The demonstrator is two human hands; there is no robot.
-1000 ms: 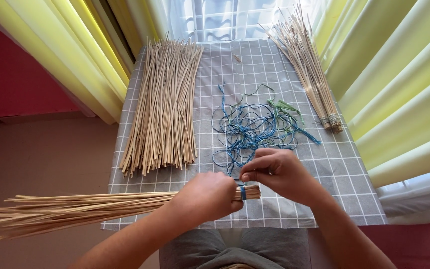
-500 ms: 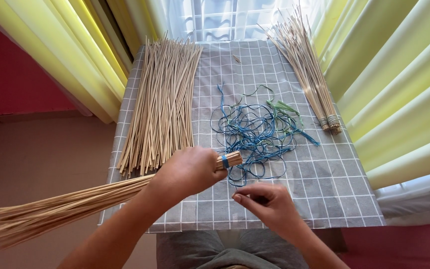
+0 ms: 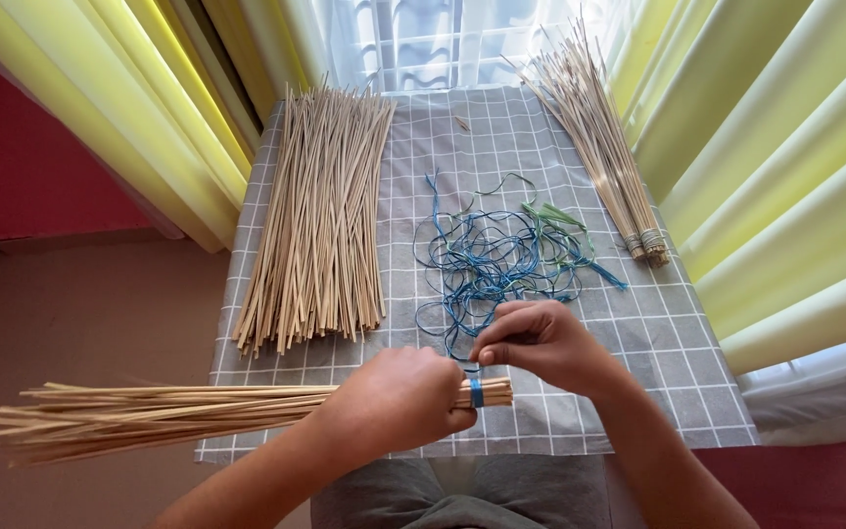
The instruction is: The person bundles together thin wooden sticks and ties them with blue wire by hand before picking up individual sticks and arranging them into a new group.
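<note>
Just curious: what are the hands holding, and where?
Left hand grips the stick bundle near its banded end; right hand pinches the blue band there.

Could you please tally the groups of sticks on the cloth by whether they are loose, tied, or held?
Loose pile: 1
Tied bundle: 1
Held bundle, in left hand: 1
Total: 3

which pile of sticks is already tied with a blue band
The bundle of sticks gripped in the left hand, near the table's front edge; the other two piles show no blue band.
</note>
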